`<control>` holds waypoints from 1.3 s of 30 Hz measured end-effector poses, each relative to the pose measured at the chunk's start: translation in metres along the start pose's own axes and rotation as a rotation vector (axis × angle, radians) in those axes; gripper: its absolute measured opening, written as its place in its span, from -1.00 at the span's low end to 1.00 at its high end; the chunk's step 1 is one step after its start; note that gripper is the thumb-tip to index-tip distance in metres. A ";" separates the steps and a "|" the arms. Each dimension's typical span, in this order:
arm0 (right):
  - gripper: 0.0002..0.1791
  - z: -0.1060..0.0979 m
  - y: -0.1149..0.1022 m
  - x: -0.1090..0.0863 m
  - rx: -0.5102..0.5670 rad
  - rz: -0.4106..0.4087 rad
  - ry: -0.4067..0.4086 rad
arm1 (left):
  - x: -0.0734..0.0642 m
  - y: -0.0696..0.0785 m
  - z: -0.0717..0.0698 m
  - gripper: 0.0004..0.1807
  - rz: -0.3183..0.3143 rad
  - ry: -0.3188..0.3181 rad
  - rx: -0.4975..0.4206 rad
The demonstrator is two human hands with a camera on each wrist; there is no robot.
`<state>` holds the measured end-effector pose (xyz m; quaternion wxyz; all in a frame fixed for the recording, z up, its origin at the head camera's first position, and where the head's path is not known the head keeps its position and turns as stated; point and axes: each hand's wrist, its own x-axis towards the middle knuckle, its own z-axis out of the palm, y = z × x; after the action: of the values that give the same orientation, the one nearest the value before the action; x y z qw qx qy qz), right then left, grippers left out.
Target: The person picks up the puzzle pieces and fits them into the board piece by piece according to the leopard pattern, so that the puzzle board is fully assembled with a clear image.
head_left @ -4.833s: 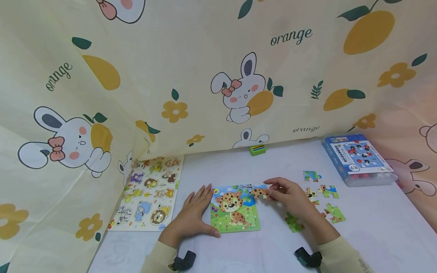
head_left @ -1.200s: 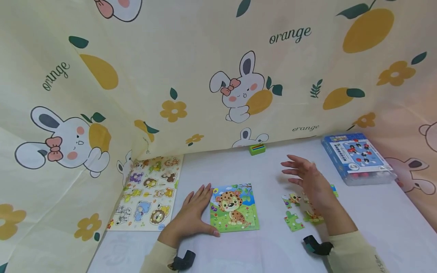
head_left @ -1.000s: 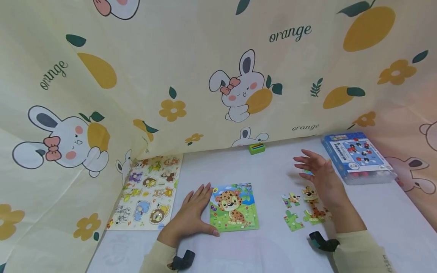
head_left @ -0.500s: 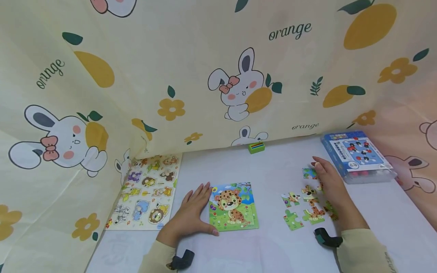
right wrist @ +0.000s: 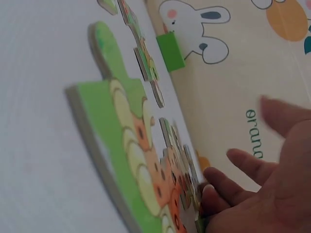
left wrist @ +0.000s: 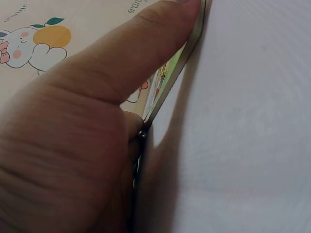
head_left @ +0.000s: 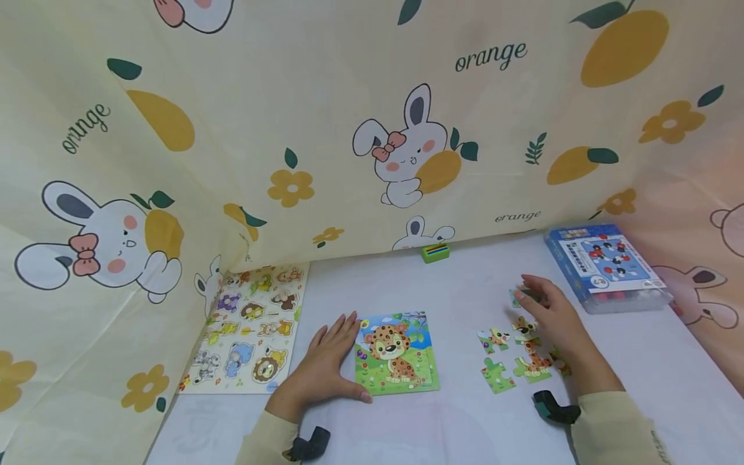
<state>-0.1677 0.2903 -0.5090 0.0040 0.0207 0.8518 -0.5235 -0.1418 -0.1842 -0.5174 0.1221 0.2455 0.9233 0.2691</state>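
Note:
In the head view, my left hand lies flat beside a small square leopard puzzle, fingers along its left edge and thumb at the lower-left corner. The left wrist view shows the thumb stretched along that board edge. My right hand hovers over the loose jigsaw pieces at the right. Its thumb and forefinger are spread above a blue piece, partly hidden by them; contact cannot be made out. Below it lie a spotted piece, a green piece and a piece with a small face.
An animal sticker-like board lies at the left. A green sharpener-like block sits by the back curtain. A blue boxed set stands at the back right. Printed curtain closes off the back and sides.
Earlier my right hand held a spotted piece at the puzzle's upper right. It has moved right, without that piece, and lately shifted left over the blue piece. My left hand has stayed put.

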 end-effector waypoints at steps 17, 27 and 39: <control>-0.44 0.005 -0.005 0.001 -0.347 0.013 0.029 | 0.001 -0.002 0.000 0.63 0.011 0.007 0.009; -0.55 0.006 -0.003 0.000 -0.244 0.060 0.017 | 0.000 -0.005 0.004 0.63 0.019 0.017 0.006; -0.52 0.008 -0.013 -0.006 -0.118 -0.004 0.116 | 0.001 -0.003 0.002 0.63 0.017 0.014 0.022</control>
<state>-0.1623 0.2769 -0.5008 -0.0449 0.0490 0.8801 -0.4701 -0.1428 -0.1855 -0.5213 0.1105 0.2529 0.9248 0.2617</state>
